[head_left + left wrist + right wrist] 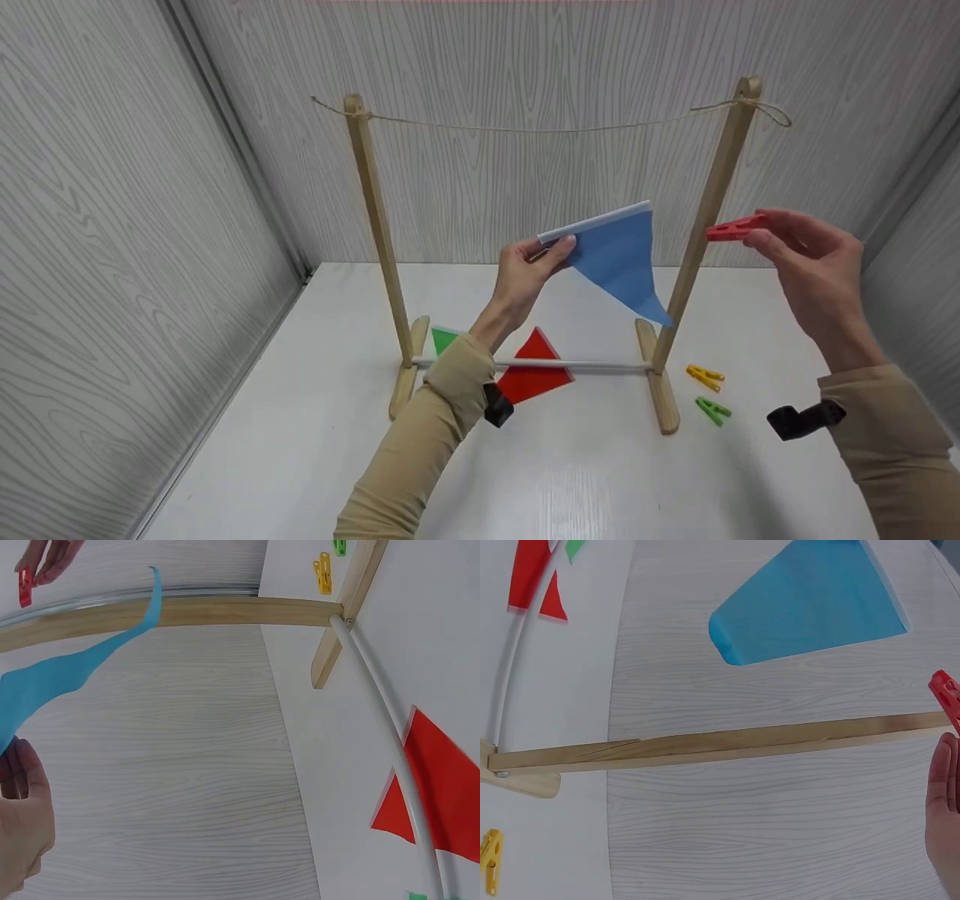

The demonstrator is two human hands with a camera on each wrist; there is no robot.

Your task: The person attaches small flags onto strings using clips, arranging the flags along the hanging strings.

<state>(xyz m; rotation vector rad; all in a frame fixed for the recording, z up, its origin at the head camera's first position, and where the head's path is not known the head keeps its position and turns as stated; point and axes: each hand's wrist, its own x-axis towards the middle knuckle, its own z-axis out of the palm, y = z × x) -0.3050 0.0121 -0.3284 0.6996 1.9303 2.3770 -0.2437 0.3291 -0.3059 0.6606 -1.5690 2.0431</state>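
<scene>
My left hand (523, 279) pinches a blue triangular pennant (619, 255) by one end of its white-edged top, and the pennant's tip hangs down to the right. To the right of the wooden frame, my right hand (821, 274) holds a red clothespin (736, 228) between thumb and fingers. Above the pennant a thin string (525, 130) runs between the two wooden posts, apart from both hands. In the right wrist view the blue pennant (817, 604) spreads near the top, and the red clothespin (946, 696) shows at the right edge.
A red pennant (534, 375) and a partly hidden green pennant (442, 339) lie on the white table by the frame's white rod (600, 365). Yellow (705, 376) and green (712, 411) clothespins lie right of the frame's foot. The right wooden post (712, 195) stands between the hands.
</scene>
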